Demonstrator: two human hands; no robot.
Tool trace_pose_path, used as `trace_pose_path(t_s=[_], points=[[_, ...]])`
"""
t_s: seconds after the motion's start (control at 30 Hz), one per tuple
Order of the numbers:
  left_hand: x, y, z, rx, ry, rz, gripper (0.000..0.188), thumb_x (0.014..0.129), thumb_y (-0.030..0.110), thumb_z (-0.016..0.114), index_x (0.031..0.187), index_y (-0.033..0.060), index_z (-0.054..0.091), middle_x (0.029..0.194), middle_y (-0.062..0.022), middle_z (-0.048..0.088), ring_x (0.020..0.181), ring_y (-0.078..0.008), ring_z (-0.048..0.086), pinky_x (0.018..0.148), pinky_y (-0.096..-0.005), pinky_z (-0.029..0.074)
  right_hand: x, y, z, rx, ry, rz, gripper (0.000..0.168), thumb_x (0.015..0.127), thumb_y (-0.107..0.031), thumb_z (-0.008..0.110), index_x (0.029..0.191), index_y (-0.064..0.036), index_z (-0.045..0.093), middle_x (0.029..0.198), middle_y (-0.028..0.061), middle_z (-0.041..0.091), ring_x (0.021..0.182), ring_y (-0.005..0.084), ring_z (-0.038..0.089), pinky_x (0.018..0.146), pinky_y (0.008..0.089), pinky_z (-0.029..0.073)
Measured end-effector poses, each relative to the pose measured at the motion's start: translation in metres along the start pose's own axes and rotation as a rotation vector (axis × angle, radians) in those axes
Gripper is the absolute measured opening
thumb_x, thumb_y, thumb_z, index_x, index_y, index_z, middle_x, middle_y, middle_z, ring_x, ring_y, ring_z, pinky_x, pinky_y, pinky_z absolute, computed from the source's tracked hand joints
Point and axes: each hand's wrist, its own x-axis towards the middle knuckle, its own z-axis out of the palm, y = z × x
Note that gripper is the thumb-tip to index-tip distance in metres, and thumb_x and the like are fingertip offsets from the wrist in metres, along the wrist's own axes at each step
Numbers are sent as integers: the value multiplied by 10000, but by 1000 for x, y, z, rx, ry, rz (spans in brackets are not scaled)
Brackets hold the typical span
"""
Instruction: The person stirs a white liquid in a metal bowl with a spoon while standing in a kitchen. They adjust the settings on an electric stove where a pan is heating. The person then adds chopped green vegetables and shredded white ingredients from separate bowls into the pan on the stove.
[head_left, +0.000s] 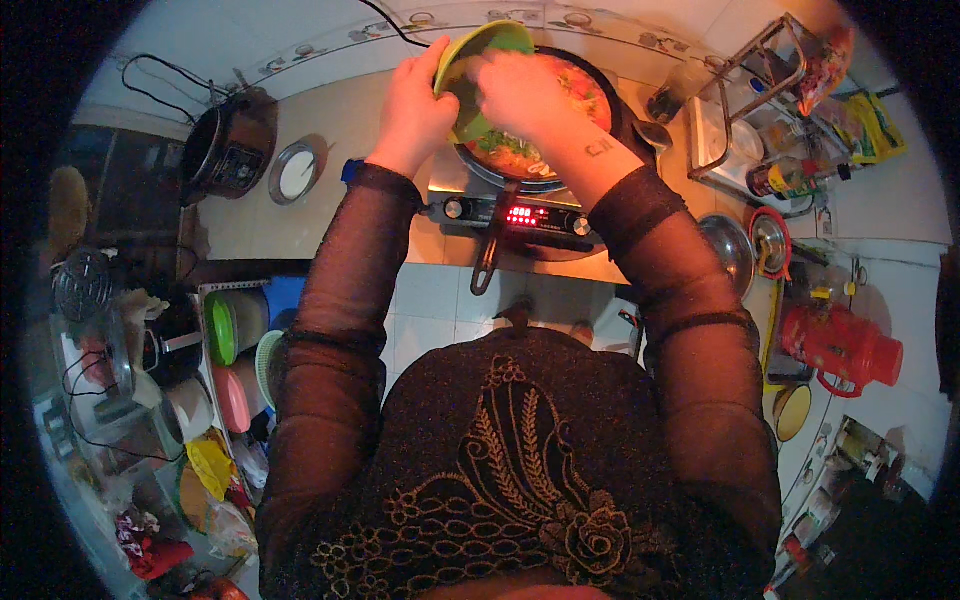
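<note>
My left hand (418, 109) grips the rim of a green plastic bowl (487, 37), which is tilted over a dark frying pan. Inside or against the bowl's opening is my right hand (517, 94), blurred; whether its fingers hold anything cannot be seen. The frying pan (615, 97) holds red and orange food (510, 161) with green leaves and pale pieces. Under the pan is an electric cooktop (555, 221) with a lit red display and two knobs. The pan's handle (486, 262) points towards me.
A small bowl of white content (298, 172) and a black electric cooker (232, 150) stand left. On the right are a ladle (652, 135), a metal rack (724, 112) with bottles, a metal bowl (726, 251) and a red thermos flask (840, 345). Shelved basins (220, 330) line the lower left.
</note>
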Motion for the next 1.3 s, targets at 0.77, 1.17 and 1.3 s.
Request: trace_pose_path(t_s=[0.77,1.17,1.3], points=[[15,29,-20,-33,185,88,597,706,-8,549,1294,82,499,1054,-165,545,1015,-326,539,884,-381,453,-59,11,11,-1,-402,123,295,757,-63,518,1042,-7,572,1071,156,573,1017,309,561,865,430,458],[5,29,-21,-714,121,-340,549,700,-82,438,1235,-6,534,1167,-98,585,1066,-185,572,916,-293,445,-69,44,32,-348,229,318,533,785,-88,495,1302,22,432,1392,171,411,1342,326,319,1079,532,220],[-4,9,-18,-758,182,-393,515,727,-81,444,1231,-11,516,1139,-101,594,1014,-202,593,866,-298,474,-60,10,4,-111,108,115,523,786,-67,488,1297,31,433,1396,176,409,1345,329,313,1070,536,232]])
